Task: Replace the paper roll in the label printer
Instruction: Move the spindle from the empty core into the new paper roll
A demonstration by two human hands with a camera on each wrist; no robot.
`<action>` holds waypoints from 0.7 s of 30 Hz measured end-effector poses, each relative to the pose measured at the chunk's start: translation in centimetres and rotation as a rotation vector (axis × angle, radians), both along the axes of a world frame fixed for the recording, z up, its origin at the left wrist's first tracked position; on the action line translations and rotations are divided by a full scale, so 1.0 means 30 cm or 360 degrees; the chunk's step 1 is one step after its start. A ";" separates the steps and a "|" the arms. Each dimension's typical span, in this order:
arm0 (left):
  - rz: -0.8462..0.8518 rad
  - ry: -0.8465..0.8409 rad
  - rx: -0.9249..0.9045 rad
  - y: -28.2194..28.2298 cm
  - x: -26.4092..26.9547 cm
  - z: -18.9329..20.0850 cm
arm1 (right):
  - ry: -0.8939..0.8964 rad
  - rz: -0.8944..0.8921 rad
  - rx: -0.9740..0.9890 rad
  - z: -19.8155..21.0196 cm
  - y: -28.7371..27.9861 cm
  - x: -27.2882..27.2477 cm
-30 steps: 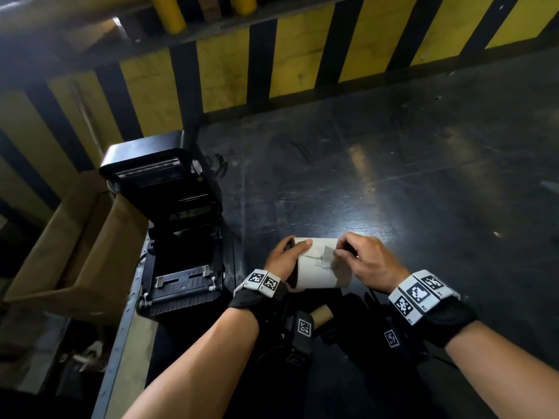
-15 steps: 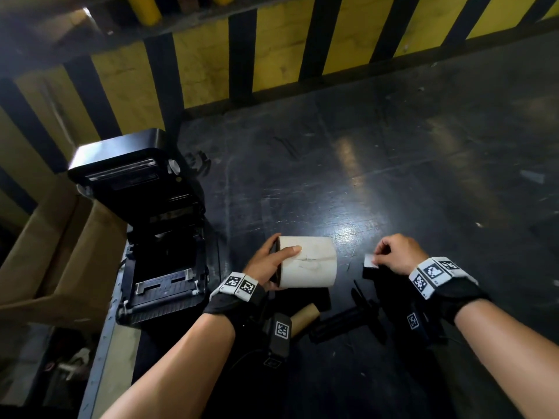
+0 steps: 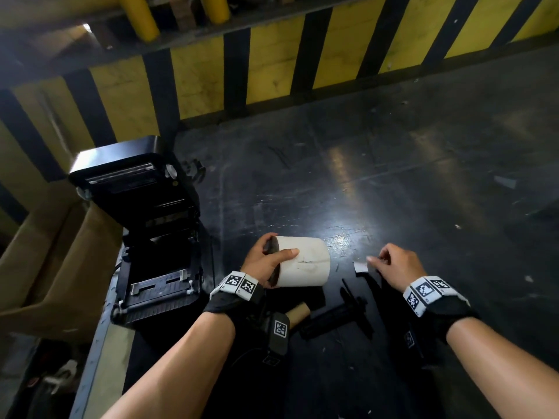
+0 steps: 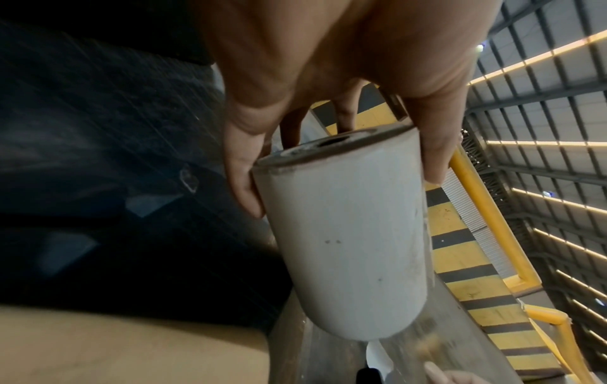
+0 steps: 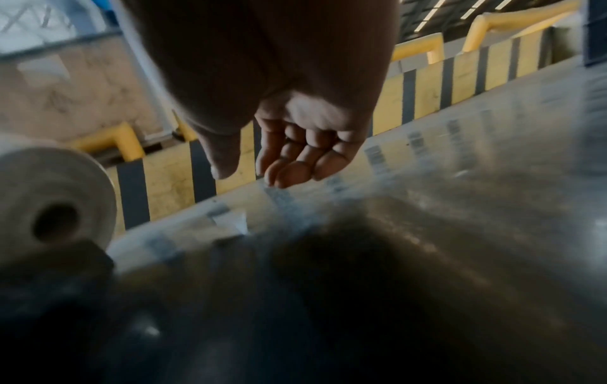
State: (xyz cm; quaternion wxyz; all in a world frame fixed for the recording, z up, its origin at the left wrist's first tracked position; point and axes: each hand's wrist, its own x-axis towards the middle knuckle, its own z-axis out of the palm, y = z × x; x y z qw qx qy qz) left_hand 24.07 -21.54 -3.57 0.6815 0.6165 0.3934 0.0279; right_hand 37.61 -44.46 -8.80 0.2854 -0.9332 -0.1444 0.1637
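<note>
Paper roll (image 3: pixel 302 261) is gripped at one end by the left hand (image 3: pixel 266 261); label printer (image 3: pixel 151 237) is open, bay bare; right hand (image 3: pixel 396 263) hangs loosely curled, holding nothing.

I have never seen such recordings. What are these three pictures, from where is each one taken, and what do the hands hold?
A person works with bare hands and wears three cameras. The wide picture comes from the head and looks down at a dark table. The other two come from cameras on the wrists and look along the fingers.

The left hand grips a white paper roll; the left wrist view shows its fingers round one end. The right hand holds nothing: its fingers hang loosely curled in the right wrist view, beside a small white scrap on the table.

At the left stands the black label printer, lid open. Near the wrists lie a black spindle and a brown cardboard core.
</note>
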 end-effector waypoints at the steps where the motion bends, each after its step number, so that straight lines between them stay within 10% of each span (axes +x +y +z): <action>1: 0.0011 -0.0024 0.0046 -0.004 -0.003 0.005 | -0.0030 -0.0015 0.0056 0.015 -0.012 -0.017; 9: -0.0009 -0.0186 0.0207 -0.023 -0.080 0.108 | 0.0459 0.0269 0.0024 0.013 -0.022 -0.191; 21: -0.0021 -0.0383 0.0169 0.028 -0.276 0.167 | 0.0282 -0.0062 0.0287 -0.030 -0.060 -0.301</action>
